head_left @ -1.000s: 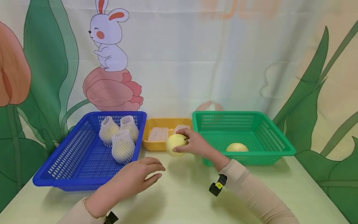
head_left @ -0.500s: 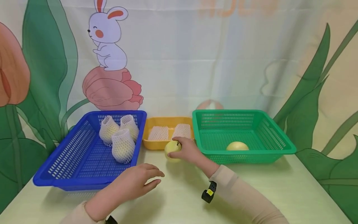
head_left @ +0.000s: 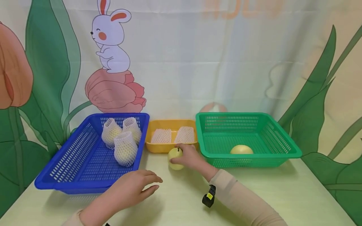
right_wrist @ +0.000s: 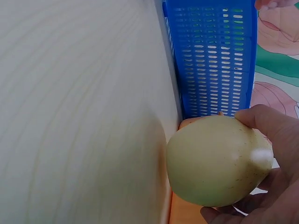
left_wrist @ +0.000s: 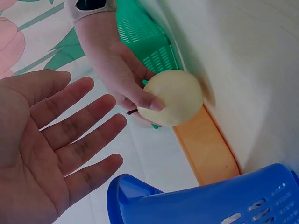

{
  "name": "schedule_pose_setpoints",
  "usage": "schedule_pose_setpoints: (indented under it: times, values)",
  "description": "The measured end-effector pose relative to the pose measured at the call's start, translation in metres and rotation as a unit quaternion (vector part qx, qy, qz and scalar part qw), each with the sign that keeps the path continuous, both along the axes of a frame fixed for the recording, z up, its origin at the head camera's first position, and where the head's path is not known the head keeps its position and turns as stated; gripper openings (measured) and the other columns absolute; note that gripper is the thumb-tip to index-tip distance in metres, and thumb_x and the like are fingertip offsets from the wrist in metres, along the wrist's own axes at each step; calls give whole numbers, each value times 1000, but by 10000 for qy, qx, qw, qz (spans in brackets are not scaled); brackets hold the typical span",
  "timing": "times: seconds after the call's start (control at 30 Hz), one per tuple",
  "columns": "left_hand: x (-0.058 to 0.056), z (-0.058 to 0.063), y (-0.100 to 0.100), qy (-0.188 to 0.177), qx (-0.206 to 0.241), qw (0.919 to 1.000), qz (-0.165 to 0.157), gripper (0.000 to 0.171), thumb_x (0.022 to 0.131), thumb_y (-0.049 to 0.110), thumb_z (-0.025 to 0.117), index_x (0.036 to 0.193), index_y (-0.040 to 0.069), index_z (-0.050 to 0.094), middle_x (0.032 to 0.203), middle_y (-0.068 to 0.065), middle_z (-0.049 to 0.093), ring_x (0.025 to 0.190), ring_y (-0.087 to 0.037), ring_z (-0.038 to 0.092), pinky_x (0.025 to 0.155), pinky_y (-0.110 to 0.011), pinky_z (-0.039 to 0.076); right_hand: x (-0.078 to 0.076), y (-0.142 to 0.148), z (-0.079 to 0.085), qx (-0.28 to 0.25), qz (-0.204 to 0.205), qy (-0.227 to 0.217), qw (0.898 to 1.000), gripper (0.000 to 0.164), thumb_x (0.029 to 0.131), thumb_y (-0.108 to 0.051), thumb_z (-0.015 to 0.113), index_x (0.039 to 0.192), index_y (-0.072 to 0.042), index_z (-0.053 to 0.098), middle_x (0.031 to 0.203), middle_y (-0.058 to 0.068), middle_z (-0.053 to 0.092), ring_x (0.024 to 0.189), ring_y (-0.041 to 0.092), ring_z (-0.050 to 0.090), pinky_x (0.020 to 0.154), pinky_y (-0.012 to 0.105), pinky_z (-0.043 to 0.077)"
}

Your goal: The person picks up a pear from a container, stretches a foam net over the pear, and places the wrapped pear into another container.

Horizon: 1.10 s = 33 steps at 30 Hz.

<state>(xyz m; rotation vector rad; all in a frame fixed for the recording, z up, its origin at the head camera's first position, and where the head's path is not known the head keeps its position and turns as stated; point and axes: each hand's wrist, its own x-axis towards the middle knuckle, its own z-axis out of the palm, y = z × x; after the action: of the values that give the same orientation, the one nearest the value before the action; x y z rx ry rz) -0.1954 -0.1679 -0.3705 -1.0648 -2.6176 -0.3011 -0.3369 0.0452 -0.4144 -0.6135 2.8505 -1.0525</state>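
My right hand grips a pale yellow pear, thumb on the near side and fingers round the far side. The pear is low over the table, just in front of the yellow tray, with its stem up. In the right wrist view the bare pear shows close to the tabletop. My left hand hovers by the near right corner of the blue basket and holds nothing. Its fingers are spread and relaxed in the left wrist view. Two white foam nets lie flat in the tray.
Three pears in foam nets stand in the blue basket at the left. A green basket on the right holds another bare pear. A printed curtain hangs behind the table.
My right hand has lowered the pear toward the table and slightly nearer, uncovering the right foam net. The pear's stem has turned from sideways to upright. My left hand has shifted slightly down.
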Motion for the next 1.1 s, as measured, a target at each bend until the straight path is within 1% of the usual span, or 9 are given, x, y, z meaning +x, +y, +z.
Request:
schedule_pose_setpoints:
  times: [0.1, 0.23, 0.3, 0.57, 0.73, 0.83, 0.93, 1.0, 1.1]
  values:
    - [0, 0, -1, 38, -2, 10000, 9, 15, 95, 18, 71, 108, 17, 77, 103, 4, 77, 96, -17, 74, 82, -34, 61, -1, -1, -2, 36, 47, -95, 9999, 66, 85, -32, 80, 139, -1, 60, 137, 19, 65, 124, 38, 54, 102, 48, 50]
    - [0, 1, -2, 10, -23, 10000, 49, 15, 95, 18, 71, 108, 18, 77, 102, 4, 77, 96, -17, 73, 82, -34, 61, -5, 0, -6, 187, 172, -64, 9997, 66, 85, -32, 81, 138, 0, 59, 135, 19, 66, 115, 34, 54, 96, 44, 50]
    - [0, 1, -3, -34, -48, 10000, 79, 15, 95, 19, 71, 108, 19, 77, 102, 5, 77, 95, -17, 73, 82, -35, 61, -6, 0, -8, 210, 204, -73, 9995, 66, 85, -32, 81, 138, 1, 59, 134, 19, 66, 113, 33, 55, 95, 43, 50]
    - [2, 3, -6, -272, -135, 9992, 260, 15, 95, 21, 70, 108, 20, 77, 103, 6, 76, 96, -16, 73, 82, -35, 61, -8, 1, -9, 73, 276, -189, 9994, 70, 87, -33, 79, 142, 2, 53, 139, 20, 62, 122, 35, 57, 105, 48, 50]
    - [1, 12, -8, -278, -184, 9991, 278, 15, 96, 21, 70, 110, 20, 76, 105, 5, 75, 98, -17, 72, 84, -36, 61, -2, 7, 2, 50, 310, -72, 9995, 73, 89, -34, 79, 145, 2, 49, 147, 21, 56, 135, 37, 52, 114, 50, 46]
    - [-1, 21, -9, -287, -202, 9988, 329, 16, 97, 21, 69, 112, 20, 76, 108, 4, 75, 100, -18, 72, 85, -38, 61, 6, 10, 12, 71, 411, 192, 9989, 71, 90, -31, 78, 146, 2, 48, 150, 21, 53, 141, 38, 48, 118, 51, 43]
    - [-4, 29, -9, -306, -218, 9986, 367, 18, 97, 21, 68, 114, 20, 75, 110, 4, 75, 101, -19, 72, 85, -39, 61, 16, 14, 22, 133, 535, 490, 9973, 67, 91, -27, 77, 146, 1, 49, 151, 21, 52, 142, 38, 47, 118, 52, 42]
    - [-5, 35, -9, -396, -229, 9980, 431, 20, 98, 21, 68, 117, 19, 74, 113, 3, 75, 102, -20, 72, 85, -39, 61, 23, 16, 28, 189, 594, 681, 9957, 64, 92, -25, 76, 144, 0, 50, 150, 20, 53, 142, 38, 47, 118, 53, 42]
    - [-7, 45, -7, -637, -251, 9958, 602, 26, 98, 22, 68, 123, 17, 72, 116, -1, 75, 104, -21, 72, 86, -40, 61, 34, 20, 38, 205, 716, 868, 9934, 59, 92, -23, 76, 142, -1, 53, 147, 18, 56, 140, 38, 48, 117, 54, 42]
